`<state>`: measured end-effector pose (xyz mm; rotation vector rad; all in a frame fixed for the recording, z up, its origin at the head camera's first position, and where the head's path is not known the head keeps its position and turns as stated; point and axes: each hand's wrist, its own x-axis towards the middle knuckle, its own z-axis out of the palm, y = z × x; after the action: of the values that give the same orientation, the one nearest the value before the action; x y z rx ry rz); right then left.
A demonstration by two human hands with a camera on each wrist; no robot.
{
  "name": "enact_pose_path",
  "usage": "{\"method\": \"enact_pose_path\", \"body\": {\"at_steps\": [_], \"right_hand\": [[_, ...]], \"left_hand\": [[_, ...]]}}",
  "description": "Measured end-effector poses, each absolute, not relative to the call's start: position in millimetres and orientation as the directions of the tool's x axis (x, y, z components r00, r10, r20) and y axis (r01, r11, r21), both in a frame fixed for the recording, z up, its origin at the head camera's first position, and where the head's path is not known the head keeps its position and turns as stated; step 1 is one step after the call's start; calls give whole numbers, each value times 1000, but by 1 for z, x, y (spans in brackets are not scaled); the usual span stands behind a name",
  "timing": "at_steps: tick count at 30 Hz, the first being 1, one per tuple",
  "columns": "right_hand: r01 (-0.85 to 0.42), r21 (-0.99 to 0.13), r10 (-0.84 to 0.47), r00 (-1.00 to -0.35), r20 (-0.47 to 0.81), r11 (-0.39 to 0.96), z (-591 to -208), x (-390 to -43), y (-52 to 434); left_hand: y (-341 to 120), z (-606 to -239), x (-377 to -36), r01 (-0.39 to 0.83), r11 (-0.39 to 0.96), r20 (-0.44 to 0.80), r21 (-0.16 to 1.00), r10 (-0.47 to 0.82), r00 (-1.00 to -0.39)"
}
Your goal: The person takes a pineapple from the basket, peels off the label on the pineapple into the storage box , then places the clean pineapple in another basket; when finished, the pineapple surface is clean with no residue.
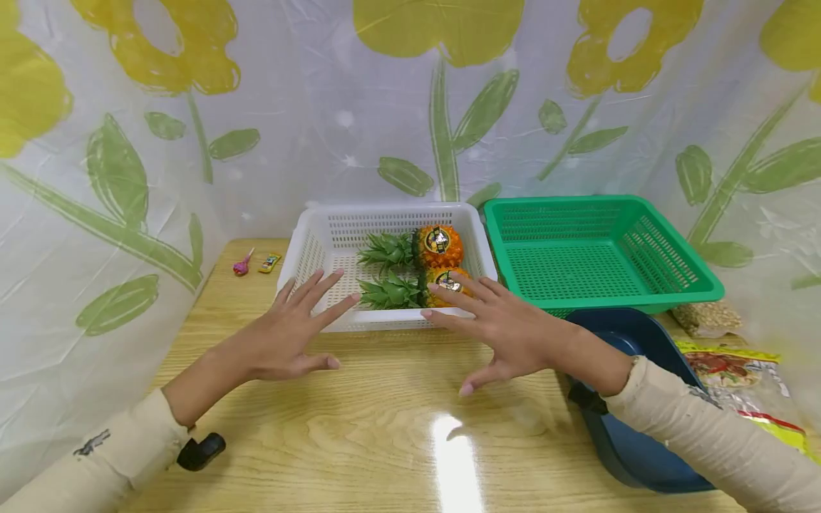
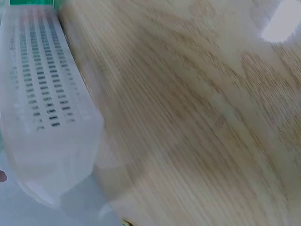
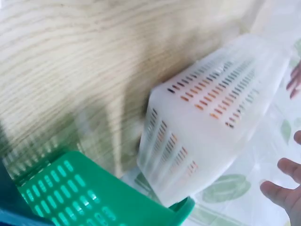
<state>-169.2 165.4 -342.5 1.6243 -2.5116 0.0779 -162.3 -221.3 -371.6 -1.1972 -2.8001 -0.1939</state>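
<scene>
A white slotted basket (image 1: 321, 235) stands at the back of the wooden table, and two pineapples (image 1: 436, 246) (image 1: 410, 291) lie inside it. My left hand (image 1: 295, 324) hovers with fingers spread in front of the basket's left front corner, holding nothing. Fingers of my right hand (image 1: 497, 320) are spread too, their tips over the basket's front rim by the nearer pineapple. The left wrist view shows the white basket (image 2: 42, 108) blurred; the right wrist view shows the white basket (image 3: 211, 117) and my right hand's fingertips (image 3: 282, 183).
A green basket (image 1: 596, 249) stands right of the white one. A dark blue bin (image 1: 635, 399) and snack packets (image 1: 737, 370) lie at the right edge. Two small items (image 1: 256, 263) sit at the back left. A flowered plastic sheet walls the table.
</scene>
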Motion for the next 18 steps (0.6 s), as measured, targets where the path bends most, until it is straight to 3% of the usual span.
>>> {"method": "enact_pose_path", "body": {"at_steps": [9,18], "right_hand": [[-895,-27,-880,-443,170,446,-334,-180,172],[-863,-132,-847,-505,167,488,-330,-191,177]], "left_hand": [[-237,-376,-170,604,782,158,155,583,-797],[-246,-378,-178,422,845,117,328,407,-906]]}}
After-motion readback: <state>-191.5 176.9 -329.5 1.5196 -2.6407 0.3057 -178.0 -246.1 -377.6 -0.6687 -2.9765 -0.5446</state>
